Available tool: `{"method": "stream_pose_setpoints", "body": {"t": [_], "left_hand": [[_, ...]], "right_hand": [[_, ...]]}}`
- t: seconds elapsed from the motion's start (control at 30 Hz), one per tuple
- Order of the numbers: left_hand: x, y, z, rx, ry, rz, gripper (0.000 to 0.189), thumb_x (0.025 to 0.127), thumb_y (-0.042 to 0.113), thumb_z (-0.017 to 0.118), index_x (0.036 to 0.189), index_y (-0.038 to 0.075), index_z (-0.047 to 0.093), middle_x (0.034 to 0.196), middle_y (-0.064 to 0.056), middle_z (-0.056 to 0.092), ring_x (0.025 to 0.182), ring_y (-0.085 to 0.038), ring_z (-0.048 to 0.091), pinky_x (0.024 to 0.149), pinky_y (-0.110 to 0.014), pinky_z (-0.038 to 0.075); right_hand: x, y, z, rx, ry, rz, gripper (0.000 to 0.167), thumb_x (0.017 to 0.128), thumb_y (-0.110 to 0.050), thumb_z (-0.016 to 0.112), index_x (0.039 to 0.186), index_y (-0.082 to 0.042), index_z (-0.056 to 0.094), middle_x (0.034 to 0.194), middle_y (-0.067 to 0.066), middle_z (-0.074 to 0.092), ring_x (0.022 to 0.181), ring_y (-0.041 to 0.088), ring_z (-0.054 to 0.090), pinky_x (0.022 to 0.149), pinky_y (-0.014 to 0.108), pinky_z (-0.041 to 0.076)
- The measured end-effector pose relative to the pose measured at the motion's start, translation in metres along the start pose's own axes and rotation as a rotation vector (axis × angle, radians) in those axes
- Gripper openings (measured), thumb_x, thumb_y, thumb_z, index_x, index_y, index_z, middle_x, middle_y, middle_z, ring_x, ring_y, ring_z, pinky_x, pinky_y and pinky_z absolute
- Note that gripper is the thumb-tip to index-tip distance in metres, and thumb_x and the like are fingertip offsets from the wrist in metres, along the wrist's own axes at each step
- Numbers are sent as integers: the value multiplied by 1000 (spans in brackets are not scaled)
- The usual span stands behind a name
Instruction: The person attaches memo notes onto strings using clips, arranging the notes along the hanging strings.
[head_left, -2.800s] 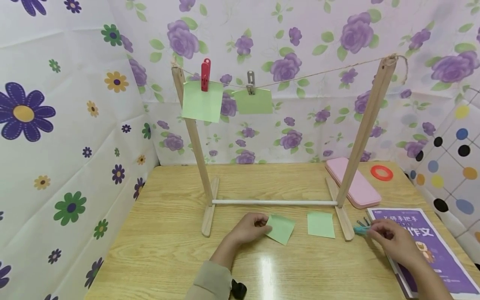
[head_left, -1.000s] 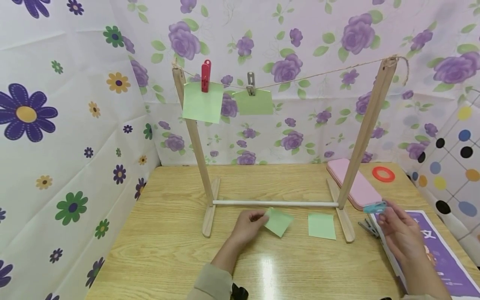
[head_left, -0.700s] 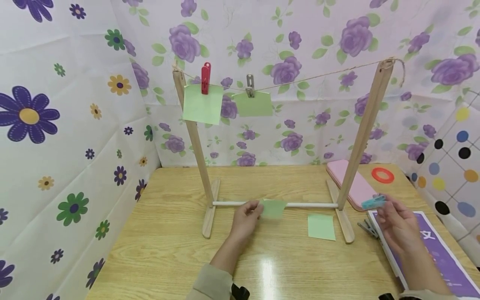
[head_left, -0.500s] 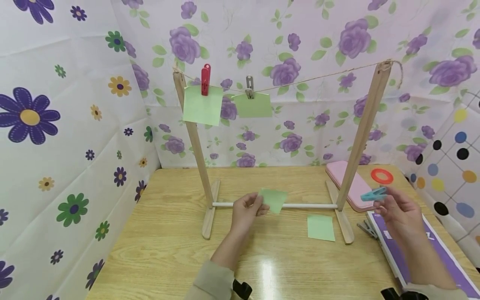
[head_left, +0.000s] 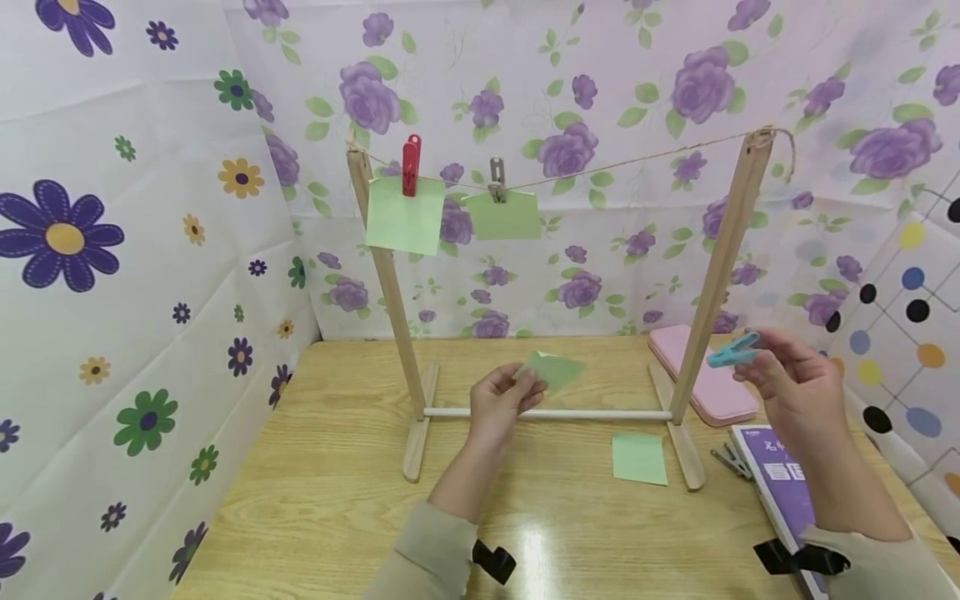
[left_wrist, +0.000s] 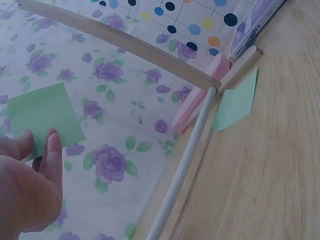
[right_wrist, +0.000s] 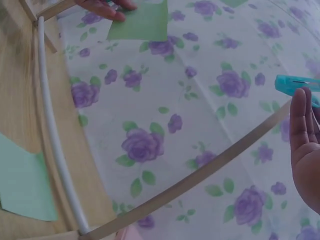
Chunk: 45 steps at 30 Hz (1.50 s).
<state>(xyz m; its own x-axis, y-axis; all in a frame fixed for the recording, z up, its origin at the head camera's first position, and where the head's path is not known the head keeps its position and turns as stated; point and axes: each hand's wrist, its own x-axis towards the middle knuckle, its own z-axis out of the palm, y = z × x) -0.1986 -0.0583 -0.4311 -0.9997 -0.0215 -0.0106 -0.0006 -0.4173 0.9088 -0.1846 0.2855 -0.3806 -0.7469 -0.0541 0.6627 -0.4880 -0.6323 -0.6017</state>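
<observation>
Behind post, closed pink case; left fingers pinching note, right fingers clip

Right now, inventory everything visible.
Table: 1, tan, beneath
Frame: 1, tan, on table
Rod: 1, white, low on frame
String: 1, tan, across top
Notes: 4, green, 2 hung, 1 on table, 1 held
Red clip: 1, string
Book: 1, purple, right
Grey clips: uncertain count, string, beside book
Blue clip: 1, held
Case: 1, pink, rear-right
Cloths: 3, patterned, surrounding
Sleeves: 2, beige, bottom
Straps: 2, black, near sleeves
Left fingers: on note
Right fingers: on blue clip
</observation>
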Motion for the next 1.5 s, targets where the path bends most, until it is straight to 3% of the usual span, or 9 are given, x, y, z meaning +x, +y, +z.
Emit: {"method": "stream_pose_setpoints", "body": {"t": [0.27,0.47,0.57,0.67,0.77,0.87,0.93,1.17,1.5], "left_hand": [[5,5,11,-98,-12,-38,29,97,8,69,120,-9,64,104,-14,69,94,-18,73,94,-29,58],[6,12,23,-132,-32,-62,30,98,12,68,124,-4,64,105,-10,67,95,-17,72,95,-27,57],[8,17,30,-159,-24,-66,40,98,14,69,129,-8,58,101,-9,68,93,-15,73,94,-26,58],[10,22,36,-207,-22,-73,58,98,15,70,142,-11,44,102,-8,66,91,-16,73,93,-27,58],[13,26,41,-238,-13,-84,46,97,16,70,129,-10,50,98,-8,66,90,-16,72,91,-25,59],[15,30,47,-260,-9,-86,21,98,13,69,95,-4,57,95,-10,68,90,-17,73,91,-24,58],[16,34,52,-282,-10,-80,18,97,10,69,87,1,57,95,-11,69,91,-17,73,91,-23,58],[18,44,69,-292,-56,-40,11,97,13,69,90,5,66,91,-7,69,86,-15,73,84,-21,60],[21,58,83,-251,-80,53,17,98,10,69,81,5,65,83,-6,71,80,-13,74,82,-21,60]], "right_hand": [[32,-11,27,-228,-74,-54,27,94,26,45,120,29,51,107,23,70,89,25,72,81,30,63],[61,-24,56,-448,-115,-127,24,91,23,58,114,29,56,100,16,74,82,18,73,74,23,62],[77,-29,68,-500,-137,-195,24,90,19,64,110,29,58,97,14,75,79,16,73,72,20,62],[91,-33,80,-543,-126,-236,27,89,11,71,105,29,60,90,13,75,74,15,73,72,20,61],[103,-37,90,-579,-121,-245,28,88,7,74,102,27,62,85,11,75,72,14,72,73,18,61],[115,-41,99,-607,-139,-252,23,88,10,72,103,26,64,86,8,75,73,12,72,73,17,61],[124,-43,105,-614,-155,-269,20,88,14,69,102,26,63,87,7,76,73,11,72,73,17,61],[153,-48,126,-601,-229,-357,22,87,12,72,94,30,62,88,9,76,72,13,73,71,18,61],[179,-54,150,-747,-281,-415,14,87,11,72,90,24,68,85,1,76,72,9,72,72,15,59]]}}
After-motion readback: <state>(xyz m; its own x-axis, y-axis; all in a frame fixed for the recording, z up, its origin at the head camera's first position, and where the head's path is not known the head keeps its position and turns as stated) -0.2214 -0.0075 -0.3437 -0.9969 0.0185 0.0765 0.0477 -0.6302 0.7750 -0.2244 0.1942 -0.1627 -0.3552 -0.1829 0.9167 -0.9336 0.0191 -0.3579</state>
